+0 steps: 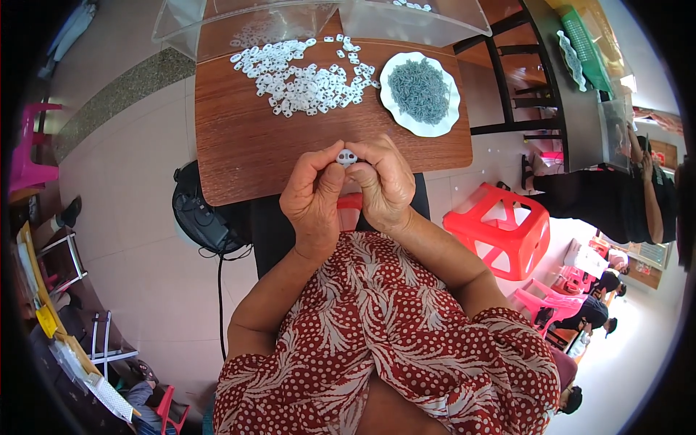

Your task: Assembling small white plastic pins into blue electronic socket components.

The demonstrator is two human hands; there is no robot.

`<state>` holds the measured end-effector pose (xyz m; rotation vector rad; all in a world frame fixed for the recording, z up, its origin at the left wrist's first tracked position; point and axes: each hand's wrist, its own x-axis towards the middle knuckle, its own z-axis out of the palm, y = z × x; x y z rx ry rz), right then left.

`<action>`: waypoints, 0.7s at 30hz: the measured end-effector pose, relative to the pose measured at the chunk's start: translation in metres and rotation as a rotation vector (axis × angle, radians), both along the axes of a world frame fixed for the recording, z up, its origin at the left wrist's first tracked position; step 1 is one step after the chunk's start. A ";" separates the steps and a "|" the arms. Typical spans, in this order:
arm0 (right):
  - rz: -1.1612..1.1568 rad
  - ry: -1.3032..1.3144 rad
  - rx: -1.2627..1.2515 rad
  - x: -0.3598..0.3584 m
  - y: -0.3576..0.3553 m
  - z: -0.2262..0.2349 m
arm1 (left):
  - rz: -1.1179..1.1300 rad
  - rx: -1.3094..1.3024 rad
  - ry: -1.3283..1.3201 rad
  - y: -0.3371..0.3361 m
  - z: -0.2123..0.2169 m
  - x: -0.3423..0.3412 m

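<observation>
My left hand [314, 190] and my right hand [384, 181] meet just over the near edge of the brown table [232, 159]. Between their thumbs and forefingers they pinch a small white two-holed oval piece [346, 156], its two dark holes facing up. My fingertips cover its ends and lower side. Beyond my hands lies a loose spread of similar white two-holed pieces [312, 88]. To the right of that spread, a white scalloped plate [451, 109] bears a heap of tiny grey-blue pieces [419, 90], too fine to tell their exact shape.
Clear plastic bins [406, 25] stand along the table's far edge. A red plastic stool [500, 228] is on the floor at right, and a black bag [199, 210] with a cable sits below the table's left corner. Other people [602, 203] are at the right.
</observation>
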<state>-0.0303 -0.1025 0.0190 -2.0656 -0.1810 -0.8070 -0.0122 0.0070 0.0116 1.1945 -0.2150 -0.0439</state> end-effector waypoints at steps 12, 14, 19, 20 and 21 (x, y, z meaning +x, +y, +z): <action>-0.037 -0.075 -0.112 0.002 0.003 0.004 | 0.097 0.093 -0.105 -0.005 0.001 -0.002; -0.043 -0.071 -0.108 0.002 0.004 0.004 | 0.103 0.100 -0.102 -0.005 0.002 -0.002; -0.042 -0.085 -0.095 0.005 0.005 0.003 | 0.151 0.124 -0.114 -0.007 0.003 -0.001; -0.035 -0.095 -0.110 0.007 0.005 0.001 | 0.152 0.125 -0.115 -0.007 0.002 -0.001; -0.029 -0.105 -0.124 0.009 0.005 0.000 | 0.151 0.136 -0.101 -0.008 0.000 0.000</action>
